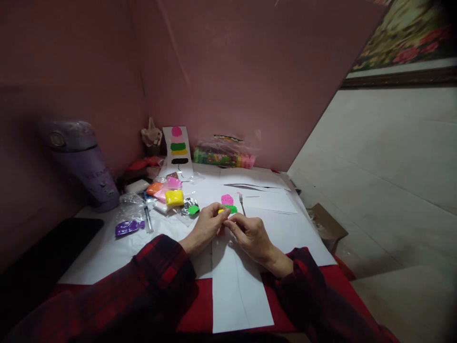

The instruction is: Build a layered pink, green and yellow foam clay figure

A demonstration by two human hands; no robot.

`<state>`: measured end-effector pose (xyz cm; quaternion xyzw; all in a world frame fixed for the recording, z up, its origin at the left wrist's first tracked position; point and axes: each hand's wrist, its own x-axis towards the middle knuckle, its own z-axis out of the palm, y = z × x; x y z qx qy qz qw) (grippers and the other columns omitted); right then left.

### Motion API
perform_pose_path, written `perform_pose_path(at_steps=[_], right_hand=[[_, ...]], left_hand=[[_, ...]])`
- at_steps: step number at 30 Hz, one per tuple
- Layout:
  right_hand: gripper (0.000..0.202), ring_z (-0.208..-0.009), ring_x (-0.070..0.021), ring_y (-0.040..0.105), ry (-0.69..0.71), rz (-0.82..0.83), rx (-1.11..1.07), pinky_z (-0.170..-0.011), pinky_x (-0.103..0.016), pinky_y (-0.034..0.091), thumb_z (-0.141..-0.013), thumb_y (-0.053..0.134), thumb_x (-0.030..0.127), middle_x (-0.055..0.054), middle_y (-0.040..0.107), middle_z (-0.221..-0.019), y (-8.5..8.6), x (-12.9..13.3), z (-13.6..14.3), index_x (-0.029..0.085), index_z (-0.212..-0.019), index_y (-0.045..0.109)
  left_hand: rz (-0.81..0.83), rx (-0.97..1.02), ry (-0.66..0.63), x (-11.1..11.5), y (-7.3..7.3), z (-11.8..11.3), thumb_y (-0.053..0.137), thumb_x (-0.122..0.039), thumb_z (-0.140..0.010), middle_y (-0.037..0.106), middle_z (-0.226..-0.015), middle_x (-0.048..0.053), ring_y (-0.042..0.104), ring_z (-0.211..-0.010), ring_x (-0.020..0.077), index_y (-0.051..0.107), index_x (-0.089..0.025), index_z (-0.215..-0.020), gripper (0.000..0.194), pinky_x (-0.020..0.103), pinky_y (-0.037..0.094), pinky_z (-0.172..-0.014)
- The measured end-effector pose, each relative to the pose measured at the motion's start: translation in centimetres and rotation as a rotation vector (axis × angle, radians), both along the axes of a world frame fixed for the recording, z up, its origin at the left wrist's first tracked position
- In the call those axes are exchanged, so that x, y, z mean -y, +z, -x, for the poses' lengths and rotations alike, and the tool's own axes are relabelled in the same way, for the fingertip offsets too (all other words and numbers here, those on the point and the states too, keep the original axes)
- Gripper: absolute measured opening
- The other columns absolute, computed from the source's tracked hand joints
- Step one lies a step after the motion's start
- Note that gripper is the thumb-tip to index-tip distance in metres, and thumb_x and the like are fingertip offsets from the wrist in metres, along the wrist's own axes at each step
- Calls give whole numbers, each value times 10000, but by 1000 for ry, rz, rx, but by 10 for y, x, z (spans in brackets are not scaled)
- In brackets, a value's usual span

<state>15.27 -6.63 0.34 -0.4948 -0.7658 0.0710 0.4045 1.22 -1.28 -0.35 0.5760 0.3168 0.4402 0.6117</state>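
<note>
- A table under a red cloth (202,305) ran beneath everything, mostly covered by white paper sheets (296,233).
- A lavender plastic bottle with a greyish lid (87,166) stood at the table's left side, by the pink wall (228,71).
- A long white paper strip (239,295) lay under the hands, its near end over the red cloth.
- A white card with pink, green, yellow and black bands (182,164) leaned upright at the back, beside a clear bag of multicoloured sticks (223,157).
- The left hand (205,225) had its thumb and index finger nearly closed, pinching a small yellow clay-like piece (221,211) just above the strip's far part.
- The right hand (252,236) met it at the fingertips, fingers curled and thumb drawn in close — whether it gripped anything could not be told.
- Soft packets of orange, pink and yellow clay-like material (174,198) lay left of the hands, a purple packet (129,228) nearer the bottle.
- A small metal fork (242,204) lay just beyond the right hand — right of a textured pink patch (227,199) and a green patch (233,209).
</note>
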Motion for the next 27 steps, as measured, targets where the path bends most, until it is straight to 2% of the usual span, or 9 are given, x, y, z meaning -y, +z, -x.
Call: perform_pose_path(at_steps=[10,19,27], right_hand=[[216,-491,-114,540,10,17,14,-555,-217,405,-925,532,263,-11,659,-616,0,1,0,181,-781,670],[166,-522,-115,555,109,35,130,-568,-218,386,-904,543,201,-15,688,-669,-1,1,0,181,-790,663],[153,-560,-134,587,142,35,175,-577,-229,390,-905,534,202,-31,693,-692,-2,1,-1,173,-794,635]], left_hand=[[-5,-31,16,0,1,0,642,-479,-760,501,-502,-42,424,-386,73,505,-170,-690,345,206,309,-392],[10,-65,48,0,1,-1,660,-472,-712,492,-524,-47,416,-424,70,522,-160,-699,342,196,306,-409],[11,-92,61,-1,3,-2,656,-441,-679,464,-531,-50,404,-468,78,526,-161,-685,309,206,301,-444]])
